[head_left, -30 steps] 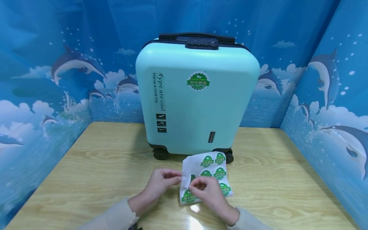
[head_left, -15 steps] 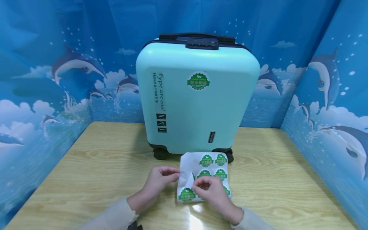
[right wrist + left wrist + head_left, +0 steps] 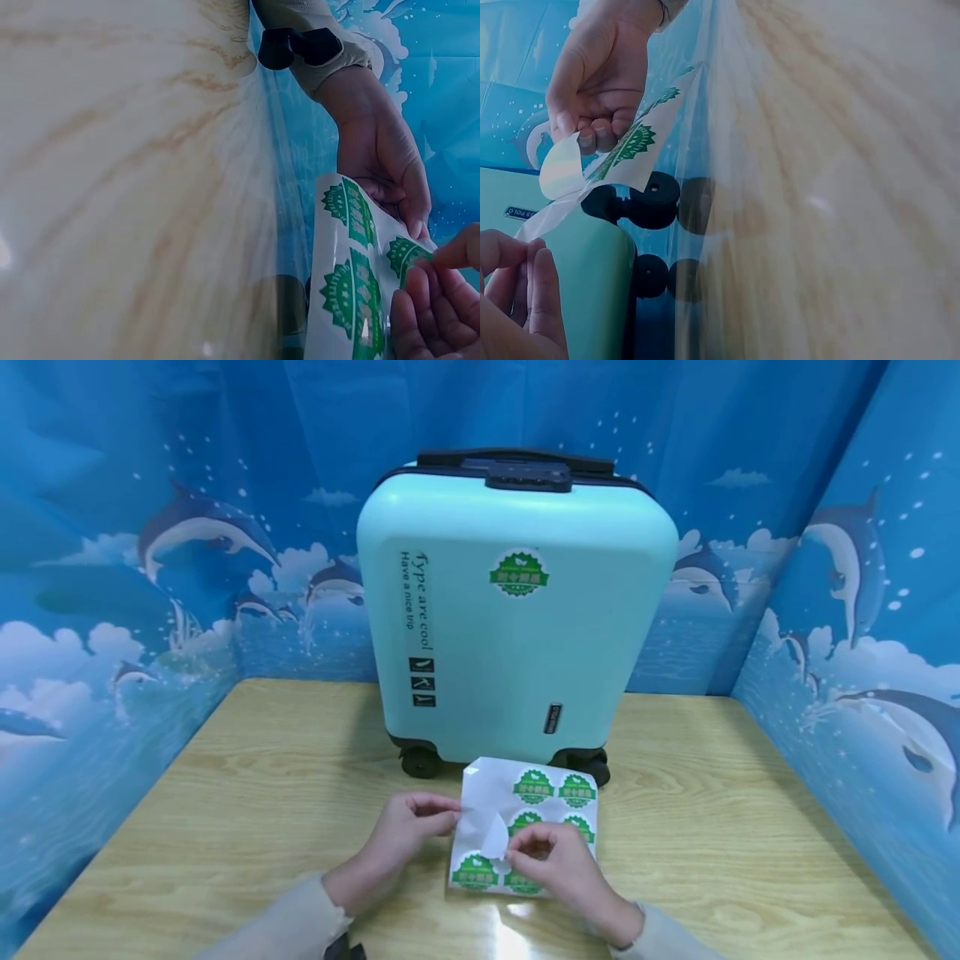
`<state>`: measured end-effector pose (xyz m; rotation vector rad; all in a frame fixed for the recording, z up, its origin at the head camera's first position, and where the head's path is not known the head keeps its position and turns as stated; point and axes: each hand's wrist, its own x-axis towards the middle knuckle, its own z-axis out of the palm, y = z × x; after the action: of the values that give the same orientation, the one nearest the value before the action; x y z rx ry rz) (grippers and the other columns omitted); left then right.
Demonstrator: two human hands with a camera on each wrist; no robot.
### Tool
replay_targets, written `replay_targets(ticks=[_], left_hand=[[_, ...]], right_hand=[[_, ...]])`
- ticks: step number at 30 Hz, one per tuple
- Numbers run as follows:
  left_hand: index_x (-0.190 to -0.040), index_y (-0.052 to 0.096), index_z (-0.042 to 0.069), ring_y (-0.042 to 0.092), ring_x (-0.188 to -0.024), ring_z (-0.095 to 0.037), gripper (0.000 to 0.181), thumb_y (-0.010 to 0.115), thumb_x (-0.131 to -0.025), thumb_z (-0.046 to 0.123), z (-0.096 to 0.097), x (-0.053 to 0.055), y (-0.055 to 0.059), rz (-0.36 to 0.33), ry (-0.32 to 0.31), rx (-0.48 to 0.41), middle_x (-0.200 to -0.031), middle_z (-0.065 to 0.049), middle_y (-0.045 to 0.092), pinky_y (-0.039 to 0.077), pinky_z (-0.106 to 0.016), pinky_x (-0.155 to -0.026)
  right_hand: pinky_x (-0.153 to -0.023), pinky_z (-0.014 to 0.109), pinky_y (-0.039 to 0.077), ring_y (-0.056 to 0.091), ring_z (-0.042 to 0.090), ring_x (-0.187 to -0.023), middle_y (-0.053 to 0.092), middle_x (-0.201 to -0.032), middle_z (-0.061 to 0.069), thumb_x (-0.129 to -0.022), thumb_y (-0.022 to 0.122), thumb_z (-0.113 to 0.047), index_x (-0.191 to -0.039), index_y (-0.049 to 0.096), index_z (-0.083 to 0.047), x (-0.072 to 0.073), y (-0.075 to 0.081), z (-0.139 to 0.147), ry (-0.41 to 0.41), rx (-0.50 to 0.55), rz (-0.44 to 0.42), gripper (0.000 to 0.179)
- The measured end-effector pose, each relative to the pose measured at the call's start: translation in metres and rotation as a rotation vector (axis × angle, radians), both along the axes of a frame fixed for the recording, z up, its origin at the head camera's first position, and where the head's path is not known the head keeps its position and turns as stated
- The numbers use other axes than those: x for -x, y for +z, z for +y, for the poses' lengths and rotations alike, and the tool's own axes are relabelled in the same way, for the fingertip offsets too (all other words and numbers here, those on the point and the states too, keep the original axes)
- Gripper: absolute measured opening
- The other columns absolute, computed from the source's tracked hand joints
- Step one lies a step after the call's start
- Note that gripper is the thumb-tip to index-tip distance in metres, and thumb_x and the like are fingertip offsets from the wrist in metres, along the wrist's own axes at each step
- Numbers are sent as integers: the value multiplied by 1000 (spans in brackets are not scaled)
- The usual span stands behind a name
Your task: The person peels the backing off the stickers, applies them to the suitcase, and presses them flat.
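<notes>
My left hand (image 3: 405, 831) pinches the left edge of a white sheet of green round stickers (image 3: 476, 793). Between the thumb and fingertips of my right hand (image 3: 558, 860) is the edge of one sticker (image 3: 561, 169), partly lifted, its pale back curling up from the sheet. Several green badge-like stickers still lie flat on the sheet, some behind my right hand. In the left wrist view the sheet is tilted and raised off the table. Behind it stands a mint-green suitcase (image 3: 480, 660), with one green sticker (image 3: 519, 573) on its upper front.
The suitcase rests upright on black wheels (image 3: 421, 762) on a wood-grain table (image 3: 285, 760). A blue dolphin-print backdrop (image 3: 262, 460) surrounds the table at the back and sides.
The sticker in my right fingers has peeled further up, showing more of its pale back. The sheet and my left hand have shifted a little to the left.
</notes>
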<state>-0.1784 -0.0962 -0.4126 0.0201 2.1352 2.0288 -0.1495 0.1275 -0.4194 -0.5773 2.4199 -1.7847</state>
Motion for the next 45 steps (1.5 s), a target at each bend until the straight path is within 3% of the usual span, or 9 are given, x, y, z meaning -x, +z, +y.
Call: replay_targets(ticks=[7,15,27,31,34,38,45], left_hand=[[-96,68,-2,65,-78,-17,19,70,-78,3,-7,3,-2,-15,15,17,-91,-9,70,56,-31,-76],[-95,68,-5,65,-75,-15,19,70,-78,1,-12,2,-2,1,33,15,-88,-8,70,56,-30,-73],[-93,70,0,65,-74,-14,18,72,-76,2,-15,4,-5,-73,66,69,-89,-7,70,56,-28,-73],[-94,70,-2,65,-71,-13,19,72,-75,-1,-17,3,-5,-87,44,84,-88,-9,71,57,-27,-71],[-93,70,-2,65,-73,-13,19,73,-74,-1,-20,2,-6,-88,6,148,-88,-8,70,57,-28,-72],[-91,72,2,63,-79,-13,17,75,-74,3,-25,2,-6,-57,-50,263,-89,-5,70,56,-28,-73],[-90,72,2,63,-76,-13,16,75,-75,5,-32,3,-7,-17,-123,328,-85,-4,69,56,-28,-70]], right_hand=[[-65,23,56,61,4,-69,69,-80,14,-79,70,-2,-83,67,4,1,-1,4,29,16,38,8],[-68,22,56,61,5,-71,69,-82,11,-79,71,-4,-84,68,2,2,2,7,1,-13,-18,9],[-67,22,55,61,5,-71,68,-81,11,-79,71,-4,-86,68,3,3,3,10,7,-21,-24,9],[-67,21,55,60,5,-70,68,-81,10,-80,70,-4,-86,68,2,5,3,11,-6,-35,-46,9],[-67,21,55,60,5,-71,69,-82,9,-80,71,-6,-86,68,1,5,4,11,-13,-52,-48,9],[-66,21,54,59,5,-70,69,-81,9,-80,71,-6,-85,68,1,5,4,11,-15,-53,-54,9],[-62,21,53,59,7,-66,68,-79,8,-82,70,-6,-85,68,1,5,5,11,-28,-47,-90,8]])
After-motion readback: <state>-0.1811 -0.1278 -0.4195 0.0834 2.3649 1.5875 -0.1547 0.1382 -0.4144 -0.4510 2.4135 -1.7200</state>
